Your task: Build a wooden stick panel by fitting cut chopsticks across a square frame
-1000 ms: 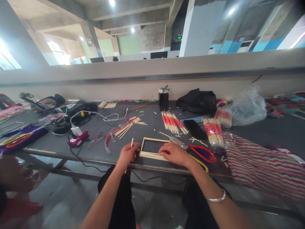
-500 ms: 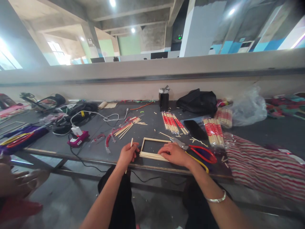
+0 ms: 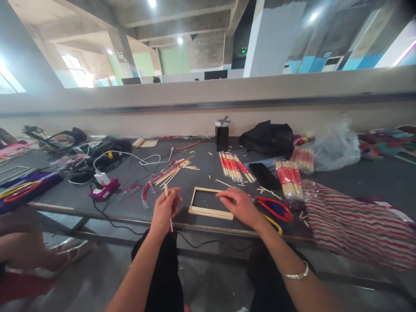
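My left hand [image 3: 164, 211] is closed around a pale wooden chopstick [image 3: 166, 190], which stands nearly upright in the fingers at the table's front edge. In front of me lies a rectangular frame [image 3: 210, 212] of chopsticks, with several laid side by side along its near side. My right hand [image 3: 239, 205] hovers over the frame's right end, palm down. Its fingers reach left, slightly bent, with nothing visible in them, and it hides the frame's right side. Just right of that hand are red-handled scissors [image 3: 280, 207], their blades mostly covered, and a yellow handle [image 3: 272, 222].
Loose chopsticks [image 3: 170, 175] lie behind the left hand. Wrapped chopstick packs [image 3: 230, 167], a phone [image 3: 262, 175] and a striped cloth [image 3: 344, 229] are to the right. A purple power block [image 3: 104, 190] with cables sits left. Another person's leg [image 3: 24, 242] shows at lower left.
My left hand has moved left and up with the chopstick, away from the frame. My right hand has lifted off the frame's near side and shifted slightly back.
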{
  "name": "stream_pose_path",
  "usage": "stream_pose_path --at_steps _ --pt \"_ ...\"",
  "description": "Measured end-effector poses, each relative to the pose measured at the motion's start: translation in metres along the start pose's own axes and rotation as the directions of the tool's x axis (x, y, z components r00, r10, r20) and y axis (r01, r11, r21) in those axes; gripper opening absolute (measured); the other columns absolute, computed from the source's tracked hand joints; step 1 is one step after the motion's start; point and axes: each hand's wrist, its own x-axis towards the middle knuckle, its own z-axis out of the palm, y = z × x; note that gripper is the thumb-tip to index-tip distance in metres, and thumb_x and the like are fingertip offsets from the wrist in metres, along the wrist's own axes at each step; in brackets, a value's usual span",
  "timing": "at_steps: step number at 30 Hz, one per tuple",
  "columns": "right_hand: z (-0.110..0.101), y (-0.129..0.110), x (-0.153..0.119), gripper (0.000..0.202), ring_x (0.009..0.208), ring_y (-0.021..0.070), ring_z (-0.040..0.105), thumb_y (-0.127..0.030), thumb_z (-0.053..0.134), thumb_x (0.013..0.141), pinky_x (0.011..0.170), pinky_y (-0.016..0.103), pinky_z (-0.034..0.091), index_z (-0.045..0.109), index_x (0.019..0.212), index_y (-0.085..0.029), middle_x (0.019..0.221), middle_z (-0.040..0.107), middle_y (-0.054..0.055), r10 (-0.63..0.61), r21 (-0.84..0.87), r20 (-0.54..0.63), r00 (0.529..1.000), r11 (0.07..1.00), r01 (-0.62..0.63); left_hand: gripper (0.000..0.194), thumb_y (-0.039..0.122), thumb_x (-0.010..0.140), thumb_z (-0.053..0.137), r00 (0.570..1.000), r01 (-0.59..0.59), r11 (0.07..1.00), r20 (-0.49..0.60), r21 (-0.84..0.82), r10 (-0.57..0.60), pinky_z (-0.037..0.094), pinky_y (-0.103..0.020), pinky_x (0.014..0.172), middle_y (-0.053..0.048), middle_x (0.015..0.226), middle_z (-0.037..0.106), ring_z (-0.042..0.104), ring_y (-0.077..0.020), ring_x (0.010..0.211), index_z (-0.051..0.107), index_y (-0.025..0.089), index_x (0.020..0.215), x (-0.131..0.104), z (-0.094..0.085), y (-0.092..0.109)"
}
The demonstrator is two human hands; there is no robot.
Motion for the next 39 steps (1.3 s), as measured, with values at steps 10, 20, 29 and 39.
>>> stream_pose_path --at_steps 10,20,29,39 --pt "0.015 -0.065 -0.013 0.022 0.072 0.012 0.058 -0.034 0.066 0.081 0.068 0.024 0.044 0.065 0.1 -0.023 0.09 0.066 -0.001 -0.017 0.164 0.142 0.99 0.986 -0.006 0.02 0.032 0.084 0.058 0.994 -0.067 0.821 0.038 -0.567 0.107 0.047 -0.021 0.067 -0.002 0.081 0.056 0.055 -0.0089 0.072 0.065 0.016 0.094 -0.042 0.064 0.034" --pt "0.006 -0.004 0.002 0.021 0.089 0.0176 0.062 -0.03 0.05 0.091 0.077 0.027 0.041 0.07 0.092 -0.023 0.091 0.072 0.002 0.108 -0.366 0.069 0.992 0.928 -0.076 0.03 0.04 0.078 0.059 0.992 -0.123 0.968 -0.042 -0.217 0.117 0.045 -0.027 0.082 -0.004 0.089 0.064 0.059 -0.0137 0.086 0.067 0.017 0.096 0.023 0.036 0.006" --pt "0.012 0.001 0.001 0.021 0.086 0.0181 0.06 -0.027 0.053 0.088 0.077 0.027 0.038 0.072 0.08 -0.023 0.081 0.07 0.003 0.156 -0.47 0.171 0.973 0.881 -0.059 0.03 0.036 0.082 0.05 0.97 -0.22 0.824 0.031 0.522 0.24 0.046 -0.029 0.077 -0.006 0.094 0.068 0.061 -0.0175 0.088 0.068 0.016 0.095 0.04 0.002 -0.045" --pt "0.007 0.006 -0.003 0.019 0.095 0.0205 0.058 -0.029 0.057 0.086 0.083 0.029 0.04 0.071 0.096 -0.024 0.092 0.068 0.004 0.213 -0.514 0.143 0.966 0.851 -0.111 0.018 0.017 0.076 0.055 0.935 -0.345 0.659 0.185 0.669 0.302 0.046 -0.029 0.077 -0.003 0.083 0.067 0.059 -0.0158 0.077 0.07 0.019 0.085 0.039 0.003 -0.045"
